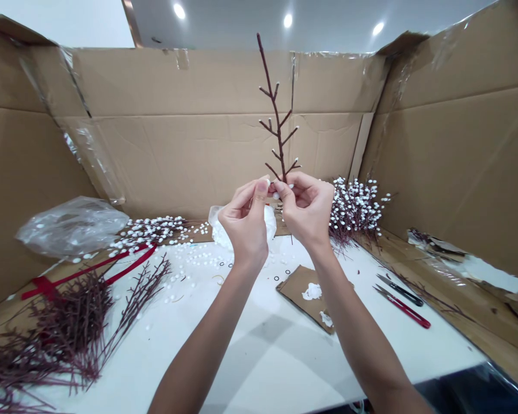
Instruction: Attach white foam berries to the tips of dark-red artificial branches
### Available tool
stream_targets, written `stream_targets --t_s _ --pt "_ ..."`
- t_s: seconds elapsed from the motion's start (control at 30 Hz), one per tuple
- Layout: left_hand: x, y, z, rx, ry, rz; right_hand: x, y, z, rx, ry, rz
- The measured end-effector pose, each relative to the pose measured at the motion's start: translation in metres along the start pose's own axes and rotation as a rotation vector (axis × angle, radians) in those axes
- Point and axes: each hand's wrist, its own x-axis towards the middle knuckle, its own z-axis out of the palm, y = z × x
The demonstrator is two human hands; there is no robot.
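Twig: standing near upright between the hands, long axis leaning left at the tip | right hand: pinching the twig's lower stem, being the nearer | left hand: just left of that stem, seemingly pinching a white bead | cardboard pad: lying below the twig
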Motion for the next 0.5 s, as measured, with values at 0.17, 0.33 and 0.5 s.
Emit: stream_targets --t_s 0.17,0.33,0.5 --pt "0.0021 -0.001 -0.0011 -0.012 0.005 -0.012 0.0001 0.0001 0.0012 0.006 0.002 -0.023" --pt "0.0028 -0.0016 -0.0013 -0.023 0.0 -0.018 0.0 0.0015 0.001 0.006 0.008 -0.015" --pt "0.0031 -0.0013 -0.0021 -0.018 0.001 -0.021 -0.0011 0.0027 0.0016 0.009 0.01 -0.015"
